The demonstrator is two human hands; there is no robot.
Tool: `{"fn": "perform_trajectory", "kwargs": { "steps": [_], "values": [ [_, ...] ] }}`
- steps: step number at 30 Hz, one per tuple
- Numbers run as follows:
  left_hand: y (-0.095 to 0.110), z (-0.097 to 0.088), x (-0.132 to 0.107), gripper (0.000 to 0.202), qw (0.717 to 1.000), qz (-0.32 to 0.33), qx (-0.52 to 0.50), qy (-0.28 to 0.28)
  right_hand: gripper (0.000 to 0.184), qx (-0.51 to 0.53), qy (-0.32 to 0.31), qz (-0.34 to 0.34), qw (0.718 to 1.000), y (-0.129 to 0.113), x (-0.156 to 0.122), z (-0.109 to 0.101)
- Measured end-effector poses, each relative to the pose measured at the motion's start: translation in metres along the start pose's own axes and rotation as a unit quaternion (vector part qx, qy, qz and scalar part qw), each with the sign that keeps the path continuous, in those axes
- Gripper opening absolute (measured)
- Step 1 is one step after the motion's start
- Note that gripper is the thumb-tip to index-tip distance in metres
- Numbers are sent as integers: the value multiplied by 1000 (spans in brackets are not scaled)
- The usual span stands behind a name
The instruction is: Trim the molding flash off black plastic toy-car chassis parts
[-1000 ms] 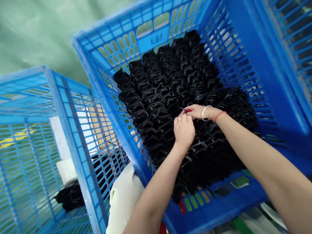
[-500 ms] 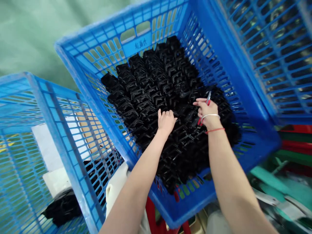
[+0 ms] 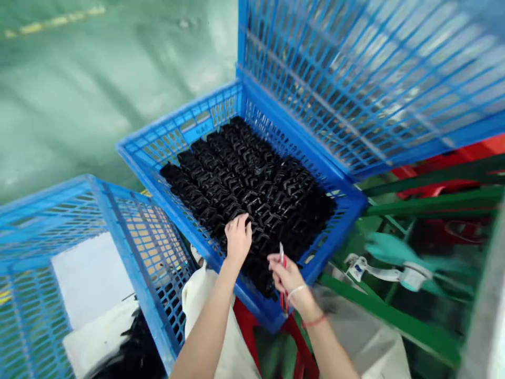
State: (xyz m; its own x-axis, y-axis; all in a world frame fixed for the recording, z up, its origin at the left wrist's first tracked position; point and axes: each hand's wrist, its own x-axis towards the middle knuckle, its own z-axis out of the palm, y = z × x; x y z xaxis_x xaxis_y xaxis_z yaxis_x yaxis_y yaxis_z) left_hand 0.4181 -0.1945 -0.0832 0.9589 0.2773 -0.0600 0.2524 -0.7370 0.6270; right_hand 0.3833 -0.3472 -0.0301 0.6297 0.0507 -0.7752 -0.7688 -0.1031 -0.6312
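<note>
A blue slotted crate [image 3: 150,158] holds several rows of black plastic parts [image 3: 244,179]. My left hand [image 3: 238,237] rests on the parts near the crate's front left wall, its fingers curled over them. My right hand [image 3: 287,276] hovers over the crate's near corner, closed round a pair of red-handled cutters [image 3: 282,271] whose tip points up. A bangle and a red string circle that wrist.
A second blue crate [image 3: 98,221] stands at the left with white sheets and black parts inside. A third blue crate [image 3: 355,79] rises at the upper right. Green bars [image 3: 394,321], a red frame and a tape roll [image 3: 410,275] lie at the right. Green floor lies behind.
The view has pulled back and swung right. My right hand has drawn back with the cutters to the crate's near corner. My left hand stays on the parts.
</note>
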Motion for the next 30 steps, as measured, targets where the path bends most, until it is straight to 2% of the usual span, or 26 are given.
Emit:
{"fn": "perform_trajectory", "kwargs": {
  "steps": [3,5,7,9,11,12,14,16,18,20,22,25,28,30],
  "values": [
    [25,-9,-72,26,998,52,-29,0,37,-1,-46,20,999,45,-84,-26],
    [42,-13,-120,26,994,97,-43,1,39,8,-60,20,998,79,-129,-55],
    [59,-18,-161,27,988,147,-57,2,48,19,-44,14,999,115,-164,-87],
    [77,-28,-189,28,979,184,-83,15,54,25,-16,14,999,147,-192,-116],
    [106,-44,-199,26,970,212,-106,45,58,0,5,4,1000,169,-215,-141],
    [126,-54,-200,26,965,229,-117,55,58,-19,13,-9,1000,176,-226,-151],
    [181,-76,-199,26,946,285,-139,71,54,-50,31,-41,997,182,-247,-167],
    [250,-97,-206,26,916,358,-164,68,45,-53,47,-69,995,183,-267,-177],
    [320,-108,-225,26,877,440,-188,40,39,-43,49,-98,993,185,-284,-183],
    [383,-105,-246,29,843,501,-194,-27,36,-32,38,-137,989,185,-299,-187],
    [435,-91,-264,33,818,535,-182,-109,35,-14,37,-178,983,182,-315,-197],
    [497,-62,-276,43,805,549,-130,-186,39,12,105,-244,964,165,-344,-235],
    [543,-37,-278,51,813,526,-51,-245,39,-14,310,-324,894,143,-382,-302],
    [563,-22,-279,60,811,520,-13,-269,37,-74,434,-369,819,131,-405,-350]
  ]
}}
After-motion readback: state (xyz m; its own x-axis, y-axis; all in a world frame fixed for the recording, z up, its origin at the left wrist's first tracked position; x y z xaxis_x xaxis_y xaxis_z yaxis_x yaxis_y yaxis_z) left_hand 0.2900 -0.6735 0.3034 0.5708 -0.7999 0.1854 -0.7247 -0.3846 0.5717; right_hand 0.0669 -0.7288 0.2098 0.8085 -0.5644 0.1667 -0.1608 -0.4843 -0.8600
